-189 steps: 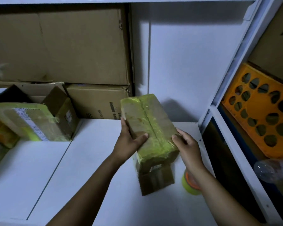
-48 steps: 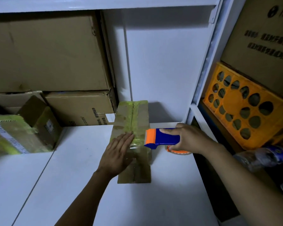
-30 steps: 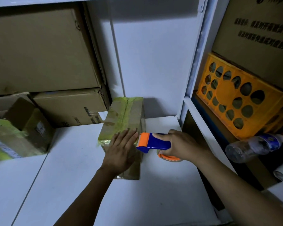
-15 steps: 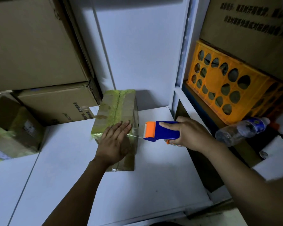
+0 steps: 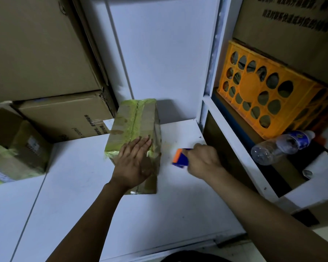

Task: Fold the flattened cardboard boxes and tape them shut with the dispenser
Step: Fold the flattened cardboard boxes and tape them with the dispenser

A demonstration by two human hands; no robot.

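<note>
The brown carton point(image 5: 68, 118) at the back left carries sideways print ending in ".com/", and the Chinese characters beside it are too small to read. The large carton point(image 5: 292, 21) at upper right bears rows of dark Chinese characters, blurred. The labels on the taped box point(image 5: 27, 148) at left and the bottle point(image 5: 284, 146) are illegible.

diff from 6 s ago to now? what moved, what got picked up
The box went from held tilted in both hands to lying flat on the table. The left hand now presses flat on top. The right hand picked up the tape dispenser, brought it to the box's right side, then drew it away rightward. Unchanged: the orange crate, bottle and stacked cartons.
</note>
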